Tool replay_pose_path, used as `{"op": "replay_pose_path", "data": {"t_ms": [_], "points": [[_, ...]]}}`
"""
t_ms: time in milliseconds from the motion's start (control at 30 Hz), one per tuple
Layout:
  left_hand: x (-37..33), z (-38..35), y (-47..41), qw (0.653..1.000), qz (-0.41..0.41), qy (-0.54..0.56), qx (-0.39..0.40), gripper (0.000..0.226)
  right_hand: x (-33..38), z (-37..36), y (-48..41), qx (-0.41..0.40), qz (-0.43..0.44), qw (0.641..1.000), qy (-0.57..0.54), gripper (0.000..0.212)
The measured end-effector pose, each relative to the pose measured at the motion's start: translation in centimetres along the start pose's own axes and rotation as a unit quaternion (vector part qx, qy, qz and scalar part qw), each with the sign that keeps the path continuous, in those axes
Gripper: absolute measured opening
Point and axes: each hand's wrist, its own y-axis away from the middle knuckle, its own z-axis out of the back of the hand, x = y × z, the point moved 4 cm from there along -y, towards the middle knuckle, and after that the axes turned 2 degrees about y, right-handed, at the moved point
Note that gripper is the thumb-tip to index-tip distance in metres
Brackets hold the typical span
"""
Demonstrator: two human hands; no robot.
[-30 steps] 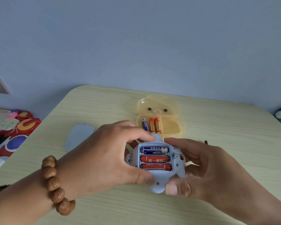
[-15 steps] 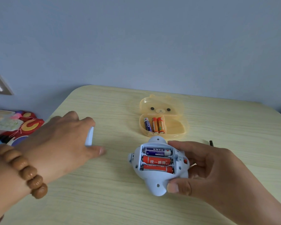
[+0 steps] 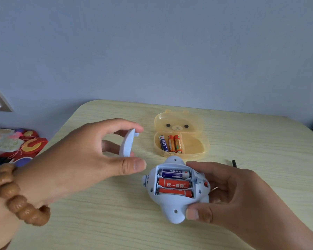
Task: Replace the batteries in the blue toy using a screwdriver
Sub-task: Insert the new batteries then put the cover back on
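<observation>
Batteries in toy (image 3: 175, 184): three
Batteries in bear case (image 3: 172, 144) at 12 o'clock: three
Toys (image 3: 177, 204): one
Covers (image 3: 127, 144): one
Hands (image 3: 83, 159): two

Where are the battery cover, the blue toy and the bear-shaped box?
battery cover (image 3: 127, 143): head view, middle of its pale inner face.
blue toy (image 3: 173, 212): head view, lower shell below the batteries.
bear-shaped box (image 3: 195, 146): head view, bare tray floor.

toy (image 3: 173, 210) – matt pale-blue plastic, smooth | cover (image 3: 127, 143) pinched in left hand (image 3: 76, 159) – same matt plastic | case (image 3: 193, 147) – glossy translucent yellow plastic | table (image 3: 116, 222) – light wood-grain, smooth | bracelet (image 3: 16, 199) – polished brown beads
</observation>
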Motion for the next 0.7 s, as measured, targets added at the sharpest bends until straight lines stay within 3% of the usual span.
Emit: {"op": "replay_pose_path", "data": {"t_ms": [133,233,400,567,700], "points": [[0.3,-0.9,-0.3,0.973,-0.008,0.229,0.03,0.057,0.3,-0.1,0.1,0.006,0.004,1.0,0.01,0.071],[0.0,-1.5,-0.3,0.962,-0.041,0.267,0.034,0.05,0.5,-0.1,0.1,0.007,0.006,1.0,0.01,0.069],[-1.4,-2.5,-0.1,0.978,-0.119,0.168,0.029,0.078,0.4,-0.1,0.1,0.003,0.005,1.0,-0.006,0.072],[-3.3,-4.3,0.3,0.983,-0.164,0.062,0.044,0.075,0.4,0.0,0.2,0.008,0.007,1.0,-0.002,0.067],[-4.5,-5.2,0.8,0.98,-0.178,-0.086,0.036,0.077,0.8,0.1,0.3,0.009,0.016,1.0,0.019,0.054]]}}
